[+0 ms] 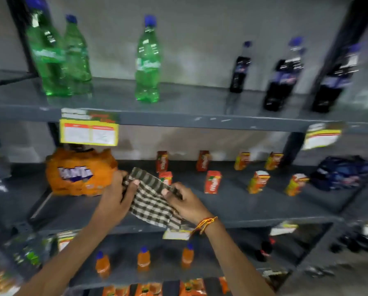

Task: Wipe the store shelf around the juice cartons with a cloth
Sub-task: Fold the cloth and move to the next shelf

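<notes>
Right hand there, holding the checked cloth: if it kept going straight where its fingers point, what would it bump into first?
Probably the red juice carton just beyond the cloth; the right hand points up-left toward it, though depth is unclear.

A person's left hand (114,194) and right hand (184,202) grip a checked cloth (150,199) between them above the front of a grey store shelf (253,207). Small juice cartons (212,181) stand spaced apart in two rows on that shelf, beside an orange shrink-wrapped soda pack (78,171) at its left end. Green bottles (147,60) and dark bottles (282,75) line the shelf above.
</notes>
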A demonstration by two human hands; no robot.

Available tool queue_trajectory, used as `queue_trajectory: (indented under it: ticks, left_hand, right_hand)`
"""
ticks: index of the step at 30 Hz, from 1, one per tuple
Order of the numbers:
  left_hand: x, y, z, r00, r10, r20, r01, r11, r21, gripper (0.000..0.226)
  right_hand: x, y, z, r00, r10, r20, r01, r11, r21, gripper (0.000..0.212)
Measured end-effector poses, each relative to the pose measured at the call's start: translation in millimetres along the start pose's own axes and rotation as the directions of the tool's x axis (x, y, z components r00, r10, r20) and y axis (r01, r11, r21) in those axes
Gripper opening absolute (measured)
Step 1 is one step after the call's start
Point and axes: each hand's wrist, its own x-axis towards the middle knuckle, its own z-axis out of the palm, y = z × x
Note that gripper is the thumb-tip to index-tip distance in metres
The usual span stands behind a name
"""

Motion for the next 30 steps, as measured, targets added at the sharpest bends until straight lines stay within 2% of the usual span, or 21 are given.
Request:
queue_trajectory:
  ticks: [1,2,4,5,8,10,13,16,20,22,24,26,28,30]
  left_hand:
    - [1,31,12,1.0,0.024,-0.015,-0.024,0.999,-0.025,0.013]
    - [2,64,25,0.998,0.053,-0.024,-0.054,0.997,-0.05,0.013]
    - [6,128,55,0.991,0.13,-0.02,-0.131,0.989,-0.07,0.014]
    - [10,159,70,0.986,0.168,-0.019,-0.169,0.983,-0.075,0.014]
    - [25,244,114,0.963,0.27,-0.012,-0.269,0.955,-0.122,0.012]
    - [40,292,142,0.944,0.33,0.017,-0.323,0.932,-0.166,0.012]
    - [64,347,189,0.938,0.343,0.053,-0.324,0.919,-0.224,0.016]
    - [85,386,241,0.932,0.343,0.114,-0.297,0.907,-0.3,0.038]
    - [130,422,299,0.908,0.374,0.188,-0.291,0.887,-0.358,0.049]
    - [158,434,326,0.915,0.364,0.173,-0.296,0.898,-0.327,0.049]
    - [182,440,353,0.925,0.34,0.172,-0.289,0.92,-0.265,0.048]
    - [202,442,380,0.943,0.282,0.175,-0.256,0.954,-0.158,0.042]
    - [213,442,399,0.956,0.185,0.229,-0.21,0.974,0.09,0.033]
    - [217,442,411,0.952,0.116,0.283,-0.207,0.925,0.319,0.027]
  right_hand:
    - [-23,-7,-27,1.0,-0.004,0.031,0.002,0.999,0.05,0.015]
    - [-45,-13,-53,0.997,-0.012,0.081,0.005,0.996,0.094,0.023]
    - [-85,-19,-104,0.988,-0.031,0.149,0.012,0.992,0.127,0.048]
    - [-102,-19,-128,0.992,-0.027,0.123,0.013,0.994,0.113,0.06]
    - [-142,-19,-205,0.99,-0.018,-0.141,0.025,0.999,0.045,0.081]
    - [-164,-19,-263,0.944,0.003,-0.329,0.025,0.996,0.082,0.073]
    - [-183,-18,-340,0.795,0.039,-0.606,0.077,0.983,0.164,0.055]
    - [-178,-16,-397,0.588,-0.002,-0.809,0.14,0.985,0.099,0.049]
    - [-156,-21,-464,0.378,-0.045,-0.925,0.102,0.995,-0.006,0.041]
    - [-139,-21,-500,0.328,-0.094,-0.94,0.031,0.996,-0.089,0.038]
    - [-117,-20,-529,0.352,-0.103,-0.93,-0.071,0.988,-0.136,0.039]
    - [-95,-16,-552,0.408,-0.1,-0.907,-0.185,0.964,-0.189,0.039]
    - [-76,-4,-566,0.468,-0.126,-0.875,-0.324,0.896,-0.303,0.035]
    - [-63,11,-571,0.492,-0.185,-0.851,-0.447,0.785,-0.429,0.028]
